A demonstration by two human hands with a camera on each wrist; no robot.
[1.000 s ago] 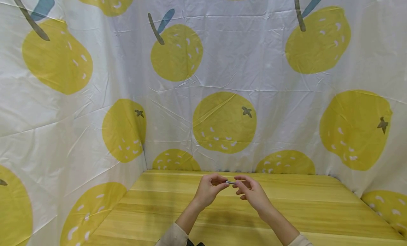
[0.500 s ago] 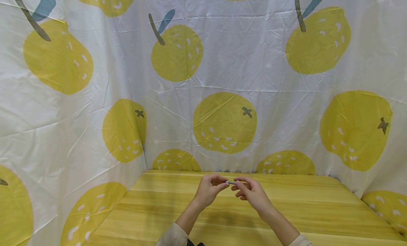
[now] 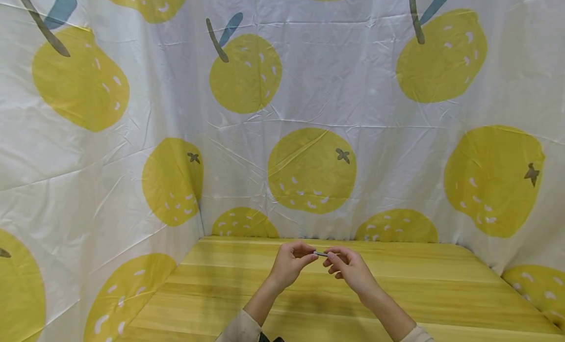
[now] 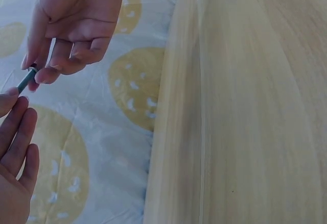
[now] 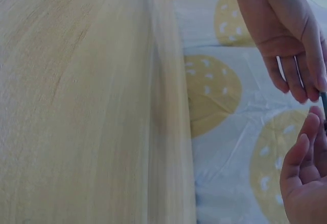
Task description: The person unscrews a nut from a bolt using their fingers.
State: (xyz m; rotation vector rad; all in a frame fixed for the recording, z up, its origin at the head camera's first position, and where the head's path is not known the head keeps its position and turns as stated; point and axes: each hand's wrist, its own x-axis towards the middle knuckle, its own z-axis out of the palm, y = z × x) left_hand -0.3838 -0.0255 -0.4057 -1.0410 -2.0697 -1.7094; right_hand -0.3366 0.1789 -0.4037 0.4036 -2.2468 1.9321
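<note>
Between my two hands, over the table, a short, slim grey rod (image 3: 321,254) lies almost level. The left wrist view shows the same rod (image 4: 25,81) as dark, with a wider collar and a small black piece at its right-hand end. My left hand (image 3: 286,267) pinches one end between thumb and fingertips. At the other end, the thumb and index finger of my right hand (image 3: 353,273) pinch the rod near the black piece, the other fingers loosely curled. My fingertips cover both ends, so its exact kind is hidden. Only a sliver of it shows in the right wrist view.
Beneath the hands is a yellow wood-grain table (image 3: 220,293). A white curtain (image 3: 318,77) printed with large yellow fruit hangs behind the table's far edge and along both sides.
The fingers of my right hand shift slightly around the rod's end. My left hand and the rod stay in place.
</note>
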